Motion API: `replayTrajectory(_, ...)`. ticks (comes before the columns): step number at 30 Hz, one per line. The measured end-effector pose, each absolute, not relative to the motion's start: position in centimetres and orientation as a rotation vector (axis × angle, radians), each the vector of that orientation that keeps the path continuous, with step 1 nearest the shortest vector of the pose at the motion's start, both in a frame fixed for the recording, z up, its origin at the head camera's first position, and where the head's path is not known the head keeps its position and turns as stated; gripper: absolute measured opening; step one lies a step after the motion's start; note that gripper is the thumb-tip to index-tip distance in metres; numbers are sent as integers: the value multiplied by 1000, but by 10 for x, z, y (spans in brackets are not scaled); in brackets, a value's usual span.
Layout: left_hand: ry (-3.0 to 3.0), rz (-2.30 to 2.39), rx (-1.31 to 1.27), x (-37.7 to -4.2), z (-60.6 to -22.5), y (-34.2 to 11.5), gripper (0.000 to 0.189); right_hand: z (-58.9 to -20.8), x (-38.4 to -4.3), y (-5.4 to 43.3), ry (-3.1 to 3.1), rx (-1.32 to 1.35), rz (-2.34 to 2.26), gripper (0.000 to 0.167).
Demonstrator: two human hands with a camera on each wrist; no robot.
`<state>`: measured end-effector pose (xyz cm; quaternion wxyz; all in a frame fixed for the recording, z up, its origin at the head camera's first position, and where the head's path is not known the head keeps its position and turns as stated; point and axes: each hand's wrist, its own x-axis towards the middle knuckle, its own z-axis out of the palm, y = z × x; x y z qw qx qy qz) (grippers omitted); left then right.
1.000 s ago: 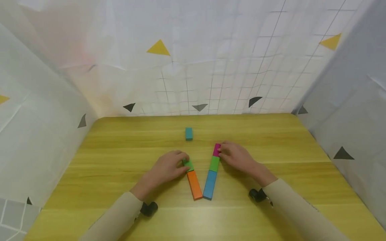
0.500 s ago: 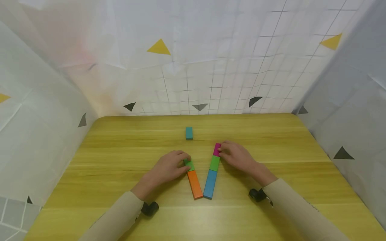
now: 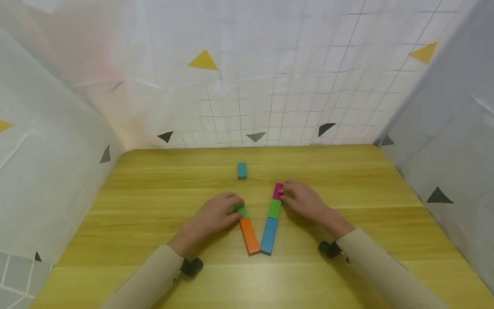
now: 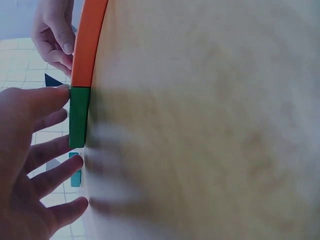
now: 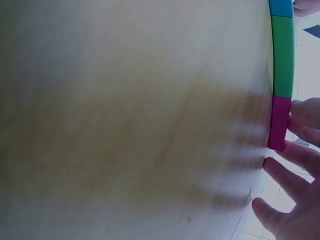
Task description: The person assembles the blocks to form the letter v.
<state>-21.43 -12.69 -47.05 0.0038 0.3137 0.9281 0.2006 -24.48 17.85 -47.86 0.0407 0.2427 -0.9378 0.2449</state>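
My left hand [image 3: 215, 214] holds a green block [image 3: 243, 211] between thumb and fingers, covering part of it. The block's near end meets a longer orange block [image 3: 250, 237]. On the other side my right hand [image 3: 302, 201] pinches a magenta block [image 3: 277, 191], the far piece of a straight row with a second green block [image 3: 274, 209] and a longer blue block [image 3: 269, 236]. Both rows lie flat and form a V, their near ends touching or almost touching. In the right wrist view the thumb and fingertips sit at the magenta block [image 5: 279, 122], the other fingers spread.
A teal block [image 3: 242, 170] lies alone beyond the V. The wooden table [image 3: 154, 176] ends at a white sheet backdrop [image 3: 270, 103] with printed triangles, and more sheeting stands at both sides. Black wrist cameras [image 3: 191, 268] sit under the sleeves.
The left row of green and orange blocks has shifted very slightly to the right in the first half second. Since then both hands stay in place.
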Motion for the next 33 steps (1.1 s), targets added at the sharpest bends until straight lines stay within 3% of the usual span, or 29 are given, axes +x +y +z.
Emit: replayTrajectory(33, 2863, 685, 939, -223, -473, -132, 31, -477, -243, 179, -2863, 752, 763, 17)
